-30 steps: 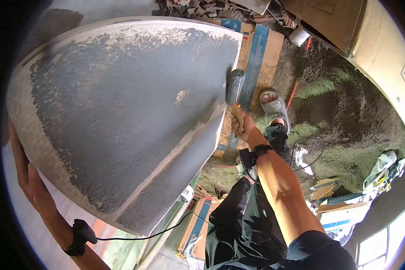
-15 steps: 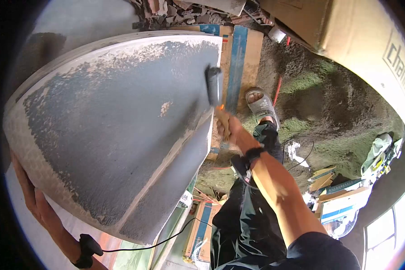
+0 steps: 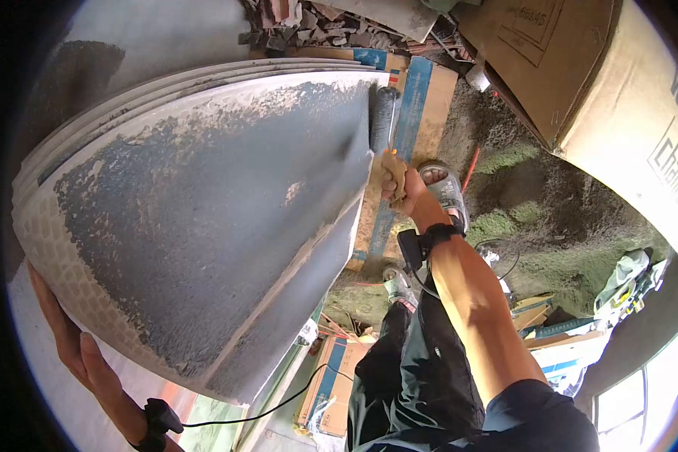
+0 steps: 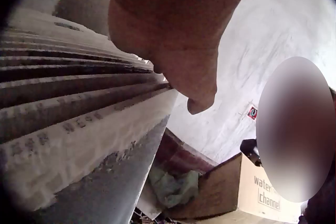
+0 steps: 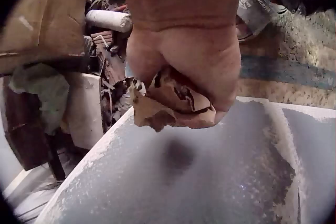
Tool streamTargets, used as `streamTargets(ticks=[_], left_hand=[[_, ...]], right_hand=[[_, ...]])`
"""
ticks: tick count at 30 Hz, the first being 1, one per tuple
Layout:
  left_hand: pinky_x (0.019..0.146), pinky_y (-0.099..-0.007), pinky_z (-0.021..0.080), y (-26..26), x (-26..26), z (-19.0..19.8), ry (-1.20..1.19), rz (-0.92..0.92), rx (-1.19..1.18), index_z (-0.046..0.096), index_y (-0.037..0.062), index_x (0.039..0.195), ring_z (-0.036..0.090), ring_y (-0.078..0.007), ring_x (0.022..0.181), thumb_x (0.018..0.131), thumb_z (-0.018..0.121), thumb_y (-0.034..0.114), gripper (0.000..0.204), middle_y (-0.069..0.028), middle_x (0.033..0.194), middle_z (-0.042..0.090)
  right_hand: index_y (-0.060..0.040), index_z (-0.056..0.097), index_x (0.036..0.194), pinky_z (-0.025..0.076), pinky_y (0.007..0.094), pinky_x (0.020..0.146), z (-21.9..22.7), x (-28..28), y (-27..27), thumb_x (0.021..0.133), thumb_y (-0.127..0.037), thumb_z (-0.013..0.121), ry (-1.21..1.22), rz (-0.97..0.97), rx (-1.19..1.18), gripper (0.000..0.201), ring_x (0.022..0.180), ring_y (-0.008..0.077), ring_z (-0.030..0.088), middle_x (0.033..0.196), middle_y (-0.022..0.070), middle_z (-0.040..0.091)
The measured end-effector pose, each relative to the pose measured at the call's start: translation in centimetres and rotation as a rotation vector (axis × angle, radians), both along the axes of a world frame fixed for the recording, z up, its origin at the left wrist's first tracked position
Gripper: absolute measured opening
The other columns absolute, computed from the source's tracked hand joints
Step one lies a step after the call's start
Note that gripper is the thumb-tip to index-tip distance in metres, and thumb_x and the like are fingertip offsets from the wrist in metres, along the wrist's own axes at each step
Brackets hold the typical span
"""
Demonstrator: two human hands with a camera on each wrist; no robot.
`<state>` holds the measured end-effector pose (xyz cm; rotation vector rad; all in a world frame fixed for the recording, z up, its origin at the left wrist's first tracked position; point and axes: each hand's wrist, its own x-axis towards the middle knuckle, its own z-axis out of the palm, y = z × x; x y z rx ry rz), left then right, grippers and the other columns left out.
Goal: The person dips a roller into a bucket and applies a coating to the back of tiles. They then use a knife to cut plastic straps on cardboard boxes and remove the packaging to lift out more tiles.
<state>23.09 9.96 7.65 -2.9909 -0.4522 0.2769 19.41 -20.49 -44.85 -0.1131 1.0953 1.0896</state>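
A large slab (image 3: 203,203), its back coated dark grey with bare pale patches at the edges, faces up in the head view. My right hand (image 3: 405,188) grips the handle of a paint roller, torn cardboard (image 5: 173,100) wrapped under the fingers. The dark roller sleeve (image 3: 384,120) lies along the slab's right edge. At the slab's lower left edge, my left hand (image 3: 83,358) rests with fingers extended and thumb apart. In the left wrist view, that hand (image 4: 184,61) reaches over the edge of the stack; its fingertips are mostly hidden.
Several more slabs (image 4: 68,85) stand stacked behind the front one. Cardboard (image 3: 433,98) lies under the stack's right side. A big carton (image 3: 633,105) stands at upper right, with broken rubble (image 3: 331,26) at the back. A sandalled foot (image 3: 446,192) is beside the right hand.
The roller moved left onto the slab's right edge, then back outward along it, held by the right hand throughout. The left hand stays at the slab's edge. The head view has shifted, showing more stacked edges.
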Motion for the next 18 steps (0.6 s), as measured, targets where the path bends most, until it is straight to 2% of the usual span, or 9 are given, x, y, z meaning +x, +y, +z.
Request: streamTargets(ticks=[2,5,7,9,11,13,15,16,18], left_hand=[[0.118,-0.0587,0.018,0.4,0.3,0.1,0.048,-0.159,-0.008,0.035,0.0138,0.152,0.022,-0.0348,0.148,0.089,0.047,0.062,0.081,-0.0146,0.159,0.028],[0.118,-0.0579,0.016,-0.1,0.8,-0.2,0.023,-0.171,-0.04,0.035,0.0127,0.152,0.021,-0.0348,0.148,0.089,0.046,0.063,0.081,-0.0146,0.159,0.028],[0.119,-0.0578,0.016,0.3,0.8,-0.1,0.024,-0.189,-0.03,0.036,0.0125,0.151,0.02,-0.0349,0.149,0.089,0.046,0.063,0.081,-0.0147,0.159,0.027],[0.119,-0.0578,0.015,0.3,0.6,-0.1,0.039,-0.213,-0.011,0.037,0.0122,0.151,0.02,-0.035,0.149,0.089,0.046,0.063,0.08,-0.0148,0.159,0.027],[0.119,-0.0573,0.013,0.3,0.0,0.0,0.001,-0.098,-0.017,0.039,0.012,0.15,0.019,-0.0349,0.149,0.088,0.047,0.064,0.081,-0.0148,0.159,0.027],[0.119,-0.0572,0.012,-0.1,0.2,-0.3,-0.005,-0.091,-0.032,0.04,0.012,0.15,0.019,-0.0346,0.149,0.088,0.047,0.064,0.081,-0.0151,0.159,0.027],[0.119,-0.0571,0.012,-0.1,0.6,-0.1,-0.036,-0.08,-0.046,0.04,0.012,0.149,0.019,-0.0344,0.149,0.088,0.046,0.064,0.081,-0.0153,0.159,0.028],[0.119,-0.0572,0.013,-0.1,0.7,-0.1,-0.011,-0.106,-0.028,0.04,0.0118,0.149,0.019,-0.0341,0.149,0.088,0.046,0.064,0.081,-0.0155,0.159,0.028],[0.119,-0.0573,0.014,-0.1,0.7,0.1,0.008,-0.133,-0.013,0.04,0.0117,0.15,0.02,-0.0339,0.149,0.087,0.046,0.065,0.082,-0.0158,0.158,0.028]], right_hand=[[-0.0148,0.057,0.093,0.044,0.0236,0.04,0.8,-1.0,-0.7,0.1,-0.041,0.049,0.02,-0.012,0.03,0.028,0.048,0.0112,0.052,0.067,0.0001,0.058],[-0.0145,0.057,0.094,0.043,0.025,0.041,5.5,-1.9,-2.0,0.101,-0.041,0.048,0.034,-0.005,0.043,0.029,0.048,0.0118,0.052,0.068,0.0007,0.058],[-0.0149,0.057,0.095,0.042,0.0265,0.041,6.9,-2.2,-2.0,0.1,-0.042,0.049,-0.04,0.069,0.061,0.029,0.047,0.0131,0.05,0.067,0.0012,0.057],[-0.0147,0.057,0.095,0.041,0.0272,0.042,4.8,-1.5,-1.2,0.1,-0.043,0.049,-0.062,0.096,0.018,0.03,0.046,0.014,0.049,0.066,0.0018,0.056],[-0.0146,0.057,0.095,0.042,0.0267,0.044,0.2,-1.3,-0.1,0.1,-0.043,0.048,-0.048,0.088,-0.094,0.03,0.047,0.0138,0.05,0.066,0.002,0.056],[-0.0132,0.057,0.094,0.042,0.0268,0.044,0.7,-0.9,-1.6,0.101,-0.04,0.046,-0.039,0.061,-0.067,0.03,0.047,0.0135,0.05,0.066,0.0012,0.056],[-0.0134,0.059,0.091,0.043,0.0266,0.044,1.2,-1.7,-4.1,0.101,-0.041,0.045,-0.194,0.183,-0.118,0.032,0.048,0.0134,0.051,0.067,-0.0002,0.055],[-0.0134,0.059,0.091,0.043,0.0266,0.044,1.9,-2.4,-5.3,0.101,-0.041,0.045,-0.204,0.185,-0.118,0.032,0.048,0.0134,0.051,0.067,-0.0002,0.055],[-0.0065,0.063,0.099,0.046,0.0269,0.053,3.6,-5.2,-7.9,0.099,-0.035,0.055,-0.264,0.318,-0.181,0.03,0.059,0.0116,0.055,0.074,0.0007,0.06]])
